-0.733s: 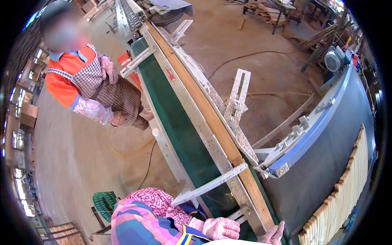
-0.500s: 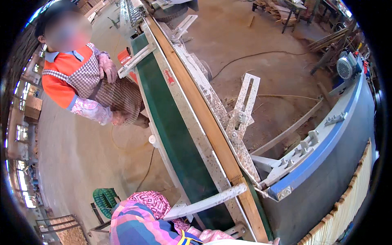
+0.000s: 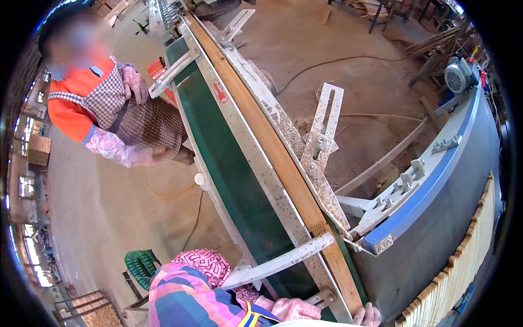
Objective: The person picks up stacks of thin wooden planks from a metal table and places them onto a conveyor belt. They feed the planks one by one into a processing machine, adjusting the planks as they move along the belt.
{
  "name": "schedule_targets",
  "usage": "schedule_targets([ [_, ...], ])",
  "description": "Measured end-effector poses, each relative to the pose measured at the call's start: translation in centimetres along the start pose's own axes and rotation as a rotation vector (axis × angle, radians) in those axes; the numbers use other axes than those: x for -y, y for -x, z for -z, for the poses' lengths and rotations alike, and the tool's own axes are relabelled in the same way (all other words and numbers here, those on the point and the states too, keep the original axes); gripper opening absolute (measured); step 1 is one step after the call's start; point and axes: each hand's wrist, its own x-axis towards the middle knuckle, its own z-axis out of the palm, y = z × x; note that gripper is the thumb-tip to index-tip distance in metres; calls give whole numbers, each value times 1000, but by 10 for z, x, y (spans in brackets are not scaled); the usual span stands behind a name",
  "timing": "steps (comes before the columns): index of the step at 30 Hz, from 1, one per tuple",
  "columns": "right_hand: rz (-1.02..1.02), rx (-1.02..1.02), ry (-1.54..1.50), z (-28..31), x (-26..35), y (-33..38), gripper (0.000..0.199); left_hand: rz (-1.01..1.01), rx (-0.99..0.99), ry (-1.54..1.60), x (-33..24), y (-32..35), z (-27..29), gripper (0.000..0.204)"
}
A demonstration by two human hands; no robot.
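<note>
A long wooden strip (image 3: 261, 131) lies in the narrow channel between metal rails, beside a green conveyor belt (image 3: 229, 169). A finger-like joint crosses it near a curved metal arm (image 3: 283, 261). My left hand (image 3: 297, 309), in a pink glove, comes from a bent arm in a plaid sleeve with a pink patterned cover. Its fingers are curled next to a slotted bracket (image 3: 322, 298); whatever they may hold is hidden. My right hand (image 3: 368, 316) is at the strip's near end, its bent fingers on the strip's right edge and partly cut off by the frame.
A co-worker (image 3: 109, 109) in orange and a checked apron stands across the belt at left. Slotted metal brackets (image 3: 324, 131) rise right of the rail. A blue-edged dark conveyor (image 3: 436, 245) curves along the right, with stacked wooden strips (image 3: 452, 272) on it. Cables cross the floor.
The view has tilted slightly, so both my hands show more fully at the lower edge. The co-worker's lower hand has shifted a little. The strip looks unmoved against the rails.
</note>
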Motion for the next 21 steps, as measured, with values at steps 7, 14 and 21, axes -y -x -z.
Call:
schedule_targets([
  [7, -585, 289, -669, 12, -26, 44, 31, -59, 56, -86, -9, 1, -5, 14],
  [14, -319, 817, 102, 28, -60, 51, 67, -42, 151, -200, -21, -7, -1, 21],
  [21, -568, 552, -254, 7, -63, 73, 47, -50, 152, -435, -28, -6, 1, 24],
])
